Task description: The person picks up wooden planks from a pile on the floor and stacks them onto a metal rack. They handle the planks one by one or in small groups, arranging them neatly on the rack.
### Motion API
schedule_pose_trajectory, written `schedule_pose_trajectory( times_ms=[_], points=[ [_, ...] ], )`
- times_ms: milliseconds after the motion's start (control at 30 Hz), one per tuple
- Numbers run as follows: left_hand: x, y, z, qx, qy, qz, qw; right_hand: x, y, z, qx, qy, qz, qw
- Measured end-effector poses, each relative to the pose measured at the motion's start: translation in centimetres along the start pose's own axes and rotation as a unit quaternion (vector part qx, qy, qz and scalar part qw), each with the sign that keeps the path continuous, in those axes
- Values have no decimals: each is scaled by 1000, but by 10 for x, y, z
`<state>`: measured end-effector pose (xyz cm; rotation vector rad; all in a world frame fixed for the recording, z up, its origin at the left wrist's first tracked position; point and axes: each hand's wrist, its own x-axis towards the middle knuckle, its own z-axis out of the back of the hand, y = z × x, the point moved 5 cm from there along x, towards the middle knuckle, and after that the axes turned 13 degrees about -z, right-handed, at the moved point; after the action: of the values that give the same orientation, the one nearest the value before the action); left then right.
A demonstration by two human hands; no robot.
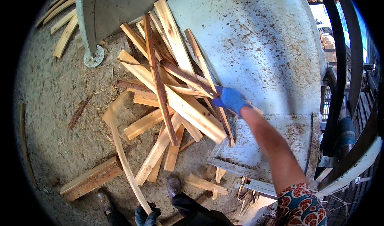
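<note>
My right hand (232, 100), in a blue glove, reaches over the pile beside a pale blue metal surface. It is closed around the end of a bark-edged wood strip (186, 76). My left hand (147, 216), in a darker glove and partly cut off by the lower edge, grips a long, thin, slightly curved wood strip (125, 162). That strip slants up and left from the hand. Between my hands lies a crossed heap of pale planks (184, 110) and bark-edged slats, some leaning on the metal. A dark bark-covered slat (157, 78) lies across the top.
A thick offcut (92, 178) rests on the concrete floor (52, 106) at the left. More slats (66, 34) lie at the far left, beyond a metal leg with a round foot (94, 56). Dark machine parts (340, 66) stand at the right. Short scraps (206, 184) lie near my boots (174, 185).
</note>
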<state>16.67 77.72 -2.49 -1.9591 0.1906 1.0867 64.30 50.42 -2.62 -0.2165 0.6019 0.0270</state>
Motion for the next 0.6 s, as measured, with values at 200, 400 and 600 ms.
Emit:
schedule_pose_trajectory(
  times_ms=[200,400,600],
  points=[
    [15,-25,-9,-14,6,-26,1000,1,15,-40,-48,-232,-112,965],
    [13,-48,-5,-11,7,-7,1000,-57,13,-56,255,-113,-46,959],
    [20,-44,9,-6,6,12,1000,-92,116,-14,621,114,9,776]
  ],
)
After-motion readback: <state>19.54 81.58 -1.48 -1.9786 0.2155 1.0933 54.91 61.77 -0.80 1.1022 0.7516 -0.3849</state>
